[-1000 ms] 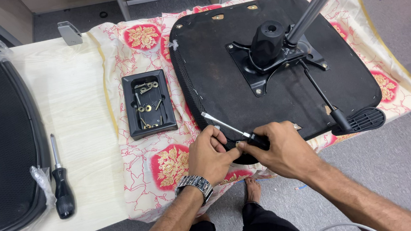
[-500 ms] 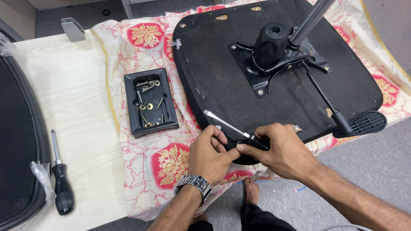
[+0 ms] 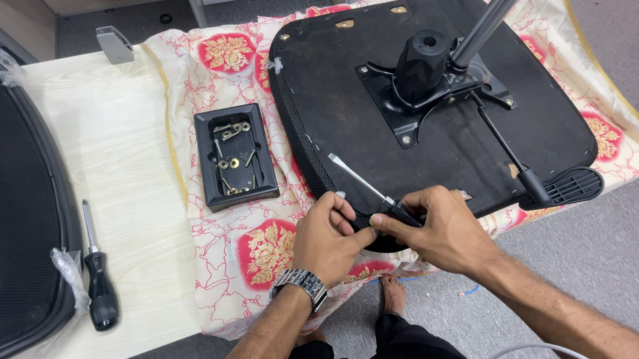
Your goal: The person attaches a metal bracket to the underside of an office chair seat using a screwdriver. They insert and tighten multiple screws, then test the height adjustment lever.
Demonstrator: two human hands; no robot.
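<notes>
Both hands sit together at the near edge of the upturned seat pan (image 3: 436, 117), much as they did a moment ago. The right hand (image 3: 437, 231) is closed round the dark handle of a screwdriver (image 3: 369, 187), whose silver shaft slants up and left across the black underside. The left hand (image 3: 331, 235) pinches at the handle's end and at a small dark part held just under it; I cannot make out what that part is. Over the last second the hands have scarcely shifted and the shaft has kept nearly the same slant, so the work looks paused on a fiddly bit of fitting rather than on driving anything.

A steel wristwatch (image 3: 301, 283) rides on the left wrist. Beyond the hands, the seat's mounting plate (image 3: 405, 112) and its grey gas column (image 3: 492, 10) rise from the middle of the pan, with a lever (image 3: 532, 182) running to the right edge. Left of the seat, a black tray (image 3: 208, 158) holds loose screws and washers. All of this lies on a red-flowered cloth (image 3: 256, 245) spread over the pale bench (image 3: 122, 180). A second screwdriver (image 3: 98, 284) lies untouched near the bench's front, beside a mesh chair back (image 3: 3, 212).
</notes>
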